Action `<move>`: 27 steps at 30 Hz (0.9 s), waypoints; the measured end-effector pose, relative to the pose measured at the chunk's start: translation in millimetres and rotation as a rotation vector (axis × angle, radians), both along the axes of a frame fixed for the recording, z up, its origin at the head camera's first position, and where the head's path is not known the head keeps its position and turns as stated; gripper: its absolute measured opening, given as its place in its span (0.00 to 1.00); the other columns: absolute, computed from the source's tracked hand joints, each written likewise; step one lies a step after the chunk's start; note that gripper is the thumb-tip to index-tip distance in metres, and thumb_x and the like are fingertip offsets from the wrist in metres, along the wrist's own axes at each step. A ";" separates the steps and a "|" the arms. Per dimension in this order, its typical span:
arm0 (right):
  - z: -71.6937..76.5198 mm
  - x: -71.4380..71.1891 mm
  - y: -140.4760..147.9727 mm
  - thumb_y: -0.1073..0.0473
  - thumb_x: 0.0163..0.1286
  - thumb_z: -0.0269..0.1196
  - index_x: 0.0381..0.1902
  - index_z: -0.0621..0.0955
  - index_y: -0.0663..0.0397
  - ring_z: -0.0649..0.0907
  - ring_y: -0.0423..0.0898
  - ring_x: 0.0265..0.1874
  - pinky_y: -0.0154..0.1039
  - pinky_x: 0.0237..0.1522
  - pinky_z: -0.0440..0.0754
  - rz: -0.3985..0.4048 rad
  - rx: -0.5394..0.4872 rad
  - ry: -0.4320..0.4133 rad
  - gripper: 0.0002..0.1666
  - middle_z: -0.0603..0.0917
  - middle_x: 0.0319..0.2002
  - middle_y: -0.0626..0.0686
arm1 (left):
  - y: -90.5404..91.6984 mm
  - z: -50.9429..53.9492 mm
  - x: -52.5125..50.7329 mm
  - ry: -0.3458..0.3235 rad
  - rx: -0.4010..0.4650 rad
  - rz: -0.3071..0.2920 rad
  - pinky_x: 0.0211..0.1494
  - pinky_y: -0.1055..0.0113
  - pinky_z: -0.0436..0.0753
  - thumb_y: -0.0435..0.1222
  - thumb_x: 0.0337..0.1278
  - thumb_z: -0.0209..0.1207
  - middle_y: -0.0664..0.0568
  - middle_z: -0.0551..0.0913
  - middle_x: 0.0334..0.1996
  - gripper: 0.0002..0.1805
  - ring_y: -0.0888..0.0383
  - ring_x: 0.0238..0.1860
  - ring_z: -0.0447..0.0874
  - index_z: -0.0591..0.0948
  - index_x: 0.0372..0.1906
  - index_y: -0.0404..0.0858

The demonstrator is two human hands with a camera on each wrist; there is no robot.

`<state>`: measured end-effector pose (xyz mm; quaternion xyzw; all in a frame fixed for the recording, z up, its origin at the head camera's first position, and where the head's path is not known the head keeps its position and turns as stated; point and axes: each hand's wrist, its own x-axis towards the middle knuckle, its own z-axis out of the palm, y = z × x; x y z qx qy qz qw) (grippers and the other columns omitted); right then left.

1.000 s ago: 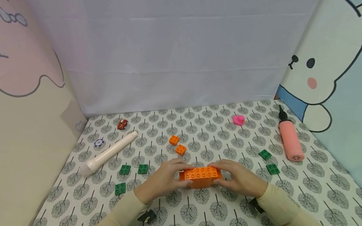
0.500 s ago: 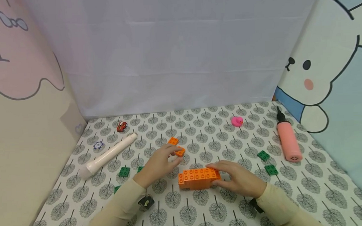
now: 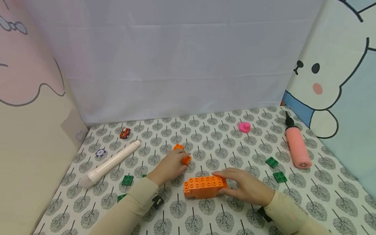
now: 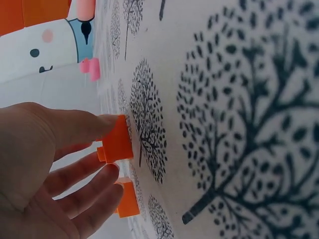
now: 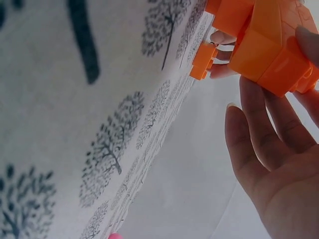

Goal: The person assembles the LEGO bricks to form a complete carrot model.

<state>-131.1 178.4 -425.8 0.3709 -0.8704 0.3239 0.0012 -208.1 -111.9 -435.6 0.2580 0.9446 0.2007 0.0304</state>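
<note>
In the head view my left hand reaches to a small orange building brick on the cloth. The left wrist view has the thumb on one side of this brick and fingers at the other, pinching it. Just beyond lies a second orange brick, partly behind the hand. My right hand grips the right end of a row of joined orange bricks, thumb and fingers on opposite sides. Seen from the right wrist, the joined bricks look lifted or tilted close to the camera; their underside is hard to judge.
Green bricks lie at the left, partly behind the left arm, and two more green bricks at the right. Farther out are a white tube, a poker chip, a toy car, a pink duck and a pink pump.
My left hand has let go of the joined bricks' left end, moved away and forward, and taken hold of the nearer loose orange brick. The right hand keeps its grip.
</note>
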 end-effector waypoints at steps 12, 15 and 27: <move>0.9 0.5 -1.3 0.49 0.66 0.68 0.67 0.76 0.44 0.82 0.43 0.53 0.48 0.57 0.82 -0.002 0.005 0.029 0.32 0.83 0.56 0.45 | -4.5 -0.6 4.5 -0.003 0.007 0.023 0.71 0.53 0.71 0.41 0.57 0.69 0.45 0.81 0.59 0.24 0.47 0.64 0.75 0.82 0.58 0.39; 0.3 0.1 -1.6 0.50 0.66 0.69 0.67 0.76 0.43 0.82 0.42 0.53 0.47 0.57 0.83 -0.003 -0.002 0.016 0.32 0.83 0.56 0.44 | -5.0 4.5 9.4 -0.018 0.039 0.028 0.74 0.51 0.67 0.44 0.58 0.68 0.46 0.79 0.62 0.25 0.46 0.67 0.72 0.81 0.59 0.40; -0.4 0.5 -1.3 0.47 0.68 0.67 0.67 0.76 0.42 0.81 0.42 0.54 0.47 0.57 0.82 -0.004 0.004 -0.004 0.30 0.82 0.58 0.44 | 4.3 39.2 42.5 0.037 0.227 -0.078 0.62 0.60 0.80 0.45 0.62 0.66 0.52 0.81 0.55 0.24 0.56 0.57 0.78 0.81 0.60 0.41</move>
